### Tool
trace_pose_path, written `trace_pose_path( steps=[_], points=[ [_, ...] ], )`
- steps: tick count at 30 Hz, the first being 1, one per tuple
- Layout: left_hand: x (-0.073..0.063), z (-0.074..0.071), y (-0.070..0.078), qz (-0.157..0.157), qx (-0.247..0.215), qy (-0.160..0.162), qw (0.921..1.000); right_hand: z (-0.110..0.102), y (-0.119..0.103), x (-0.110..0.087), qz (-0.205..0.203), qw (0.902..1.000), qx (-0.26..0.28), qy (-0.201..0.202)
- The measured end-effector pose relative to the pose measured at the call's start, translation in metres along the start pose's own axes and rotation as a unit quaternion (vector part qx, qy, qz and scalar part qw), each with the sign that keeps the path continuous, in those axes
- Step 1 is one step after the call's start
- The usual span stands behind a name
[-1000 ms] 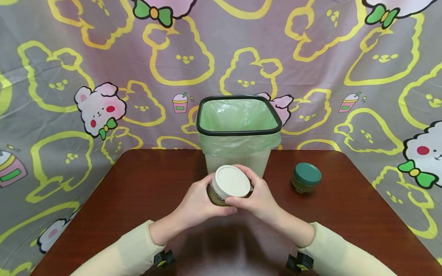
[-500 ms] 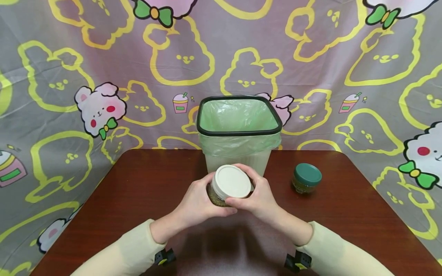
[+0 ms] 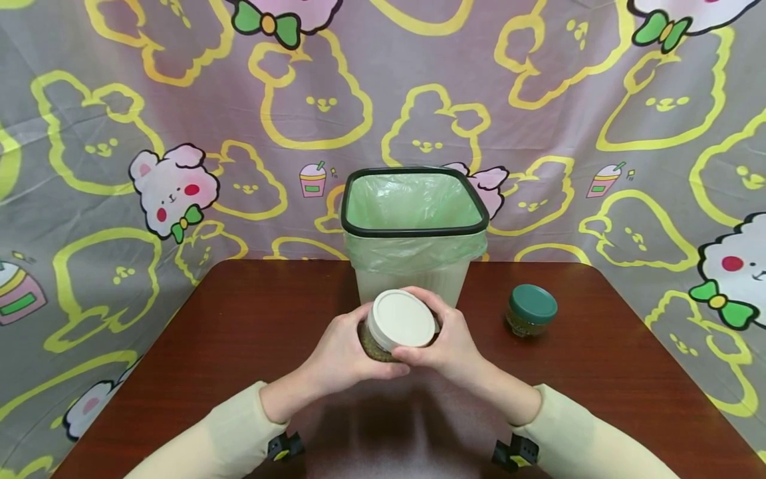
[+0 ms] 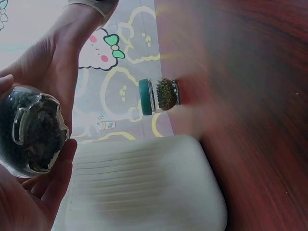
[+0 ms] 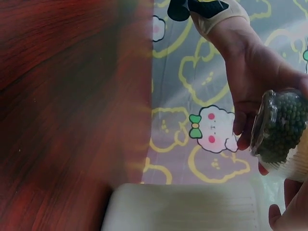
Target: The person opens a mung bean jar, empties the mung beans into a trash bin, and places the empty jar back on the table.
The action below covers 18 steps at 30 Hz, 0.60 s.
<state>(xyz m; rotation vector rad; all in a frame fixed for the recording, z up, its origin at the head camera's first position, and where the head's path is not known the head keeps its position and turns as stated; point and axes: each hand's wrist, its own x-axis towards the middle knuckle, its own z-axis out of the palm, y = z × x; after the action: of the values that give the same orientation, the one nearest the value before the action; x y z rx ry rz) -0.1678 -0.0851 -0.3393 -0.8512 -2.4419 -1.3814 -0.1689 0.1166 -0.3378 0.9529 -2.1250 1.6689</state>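
Note:
Both hands hold a clear glass jar [image 3: 374, 346] above the table, tilted, with its cream lid [image 3: 402, 319] facing up toward the head camera. Small green beans fill it, and the left wrist view shows its glass base [image 4: 42, 132]. My left hand [image 3: 342, 349] wraps round the glass body from the left. On the other side my right hand [image 3: 453, 344] grips the lid's edge, thumb in front and fingers behind. A second jar [image 3: 531, 311], with a dark green lid and green contents, stands upright on the table to the right.
Just behind the hands stands a pale bin [image 3: 413, 269] with a black rim and a green bag liner [image 3: 413, 199]. It sits on a dark red-brown wooden table [image 3: 269, 299]. A curtain [image 3: 239, 100] with cartoon prints hangs behind and along both sides.
The held jar and its lid sit very slightly lower in the head view. My right thumb and forearm have shifted a little; both hands keep their hold.

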Motion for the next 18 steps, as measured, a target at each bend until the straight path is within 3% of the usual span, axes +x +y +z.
trace_pose_path(
  steps=[13,18],
  points=[
    [0.0050,-0.0050,-0.0054,0.027,-0.074,-0.079,0.9938,-0.0050,0.0069,0.0015,-0.026,0.9986,0.028,-0.037],
    [0.0060,-0.0054,-0.0076,0.023,-0.088,-0.095,0.9913,-0.0063,0.0099,0.0024,-0.030,0.9982,0.023,-0.047]
  ],
)
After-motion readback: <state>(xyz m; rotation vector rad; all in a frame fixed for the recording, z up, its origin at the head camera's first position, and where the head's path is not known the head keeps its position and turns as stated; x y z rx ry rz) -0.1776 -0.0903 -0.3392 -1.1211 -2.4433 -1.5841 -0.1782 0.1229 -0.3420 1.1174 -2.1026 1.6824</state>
